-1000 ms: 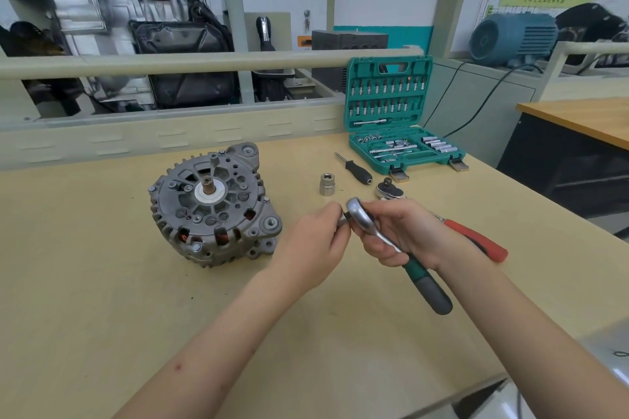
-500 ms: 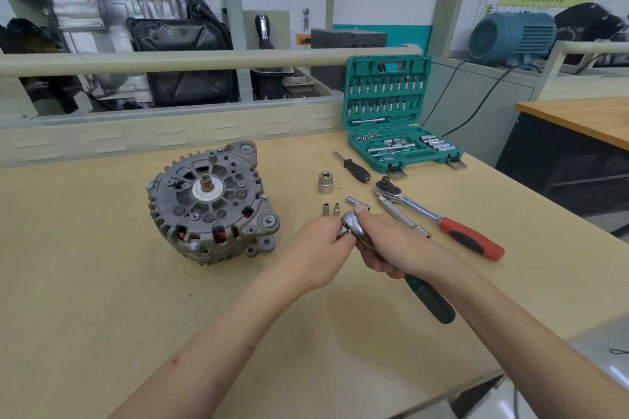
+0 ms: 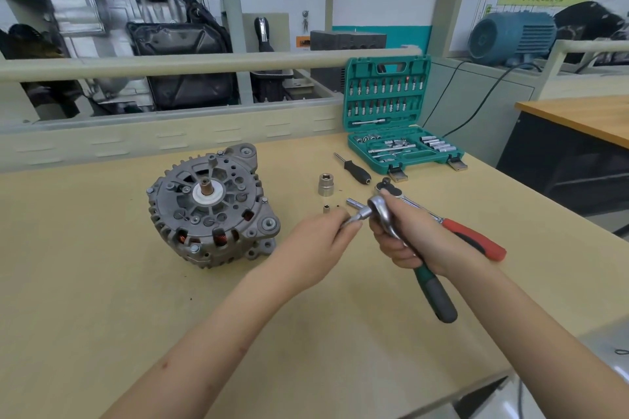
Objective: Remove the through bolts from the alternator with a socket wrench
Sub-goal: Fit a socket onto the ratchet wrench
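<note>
Alternator, grey cast-metal (image 3: pixel 212 206), looked heavy and stable, best steadied by its rim; right hand (image 3: pixel 405 235) gripped the green-handled ratchet (image 3: pixel 434 292), left hand (image 3: pixel 323 241) pinched its socket (image 3: pixel 362 214).

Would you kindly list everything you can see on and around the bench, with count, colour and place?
alternator: one, grey, on the table left of centre.
table: one, tan, foreground.
large socket: one, silver, standing right of the alternator.
small bits: two, silver, just in front of the large socket.
screwdriver handle: one, black, lying before the case.
socket set case: one, green, open at the table's far edge.
red-handled ratchet: one, chrome and red, lying behind the right hand.
blue motor: one, far right.
green-handled ratchet: one, gripped by the right hand.
left hand: pinches the piece at the ratchet's head.
right hand: around the ratchet shaft.
</note>
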`<state>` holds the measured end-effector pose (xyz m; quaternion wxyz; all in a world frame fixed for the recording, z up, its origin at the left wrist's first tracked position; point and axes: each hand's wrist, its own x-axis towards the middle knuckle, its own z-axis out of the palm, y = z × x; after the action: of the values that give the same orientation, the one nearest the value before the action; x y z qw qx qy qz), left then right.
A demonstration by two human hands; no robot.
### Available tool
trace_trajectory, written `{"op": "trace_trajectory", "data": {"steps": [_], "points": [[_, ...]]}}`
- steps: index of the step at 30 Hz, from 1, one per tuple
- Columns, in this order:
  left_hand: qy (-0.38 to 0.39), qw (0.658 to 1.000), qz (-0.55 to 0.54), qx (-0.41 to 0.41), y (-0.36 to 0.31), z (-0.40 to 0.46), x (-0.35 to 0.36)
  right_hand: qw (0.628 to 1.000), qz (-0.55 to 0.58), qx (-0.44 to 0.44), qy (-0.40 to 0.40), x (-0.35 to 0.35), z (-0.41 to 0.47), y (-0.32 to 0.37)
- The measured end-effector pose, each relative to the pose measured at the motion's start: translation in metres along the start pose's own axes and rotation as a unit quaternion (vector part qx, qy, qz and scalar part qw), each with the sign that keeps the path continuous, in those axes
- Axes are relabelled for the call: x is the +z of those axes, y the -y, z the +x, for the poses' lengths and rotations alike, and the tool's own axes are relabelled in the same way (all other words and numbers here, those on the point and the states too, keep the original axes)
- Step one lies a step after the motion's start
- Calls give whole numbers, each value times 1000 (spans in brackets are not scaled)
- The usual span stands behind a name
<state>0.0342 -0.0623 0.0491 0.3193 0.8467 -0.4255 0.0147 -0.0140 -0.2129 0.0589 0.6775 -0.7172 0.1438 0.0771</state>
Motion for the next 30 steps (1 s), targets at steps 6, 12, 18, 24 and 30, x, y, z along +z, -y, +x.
{"op": "trace_trajectory", "data": {"steps": [6, 12, 18, 24, 30], "points": [[-47, 998, 5, 28, 9, -5, 9, 998, -43, 30, 24, 8, 0, -1], [-59, 996, -69, 13, 9, -4, 14, 994, -94, 50, 7, 7, 4, -1], [-1, 988, -134, -81, 17, 3, 21, 1000, 12, -2, -12, -10, 6, -12], [-4, 991, -43, -125, 43, -9, 35, 980, 64, -114, -149, -31, 16, -1], [-65, 980, -1, -187, 62, 26, 45, 968, 108, -101, -201, -36, 25, -4]]}}
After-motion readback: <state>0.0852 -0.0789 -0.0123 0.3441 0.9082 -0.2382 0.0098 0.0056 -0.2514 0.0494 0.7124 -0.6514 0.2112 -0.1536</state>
